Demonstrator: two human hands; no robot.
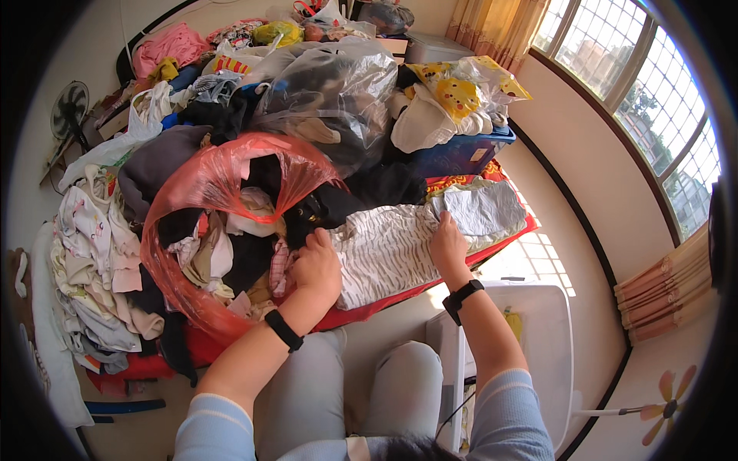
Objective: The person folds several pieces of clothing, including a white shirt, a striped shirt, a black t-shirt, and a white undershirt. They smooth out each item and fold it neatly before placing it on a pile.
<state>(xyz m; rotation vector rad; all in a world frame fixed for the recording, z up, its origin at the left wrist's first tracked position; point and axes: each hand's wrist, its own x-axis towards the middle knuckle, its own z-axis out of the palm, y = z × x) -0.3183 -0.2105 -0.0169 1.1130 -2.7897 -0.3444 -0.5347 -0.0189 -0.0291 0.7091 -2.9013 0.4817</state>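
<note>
A white garment with grey-brown stripes [386, 248] lies spread flat on red fabric at the bed's near edge. My left hand [316, 265] grips its left side, fingers curled and fingertips partly hidden. At its right end my right hand [450, 245] pinches the edge, beside a folded light blue cloth [484, 208]. That cloth rests on a pale green folded fabric [496, 236]. Just left of my left hand, an open red plastic bag [196, 187] holds jumbled clothes, among them a pink checked piece [279, 268].
Heaped clothes [92, 242] cover the left side. Behind stand a large clear plastic bag [346, 86] of clothes and a blue storage box [455, 152] topped with cloths. An open clear plastic bin [542, 357] sits at my right, near a toy pinwheel [669, 408].
</note>
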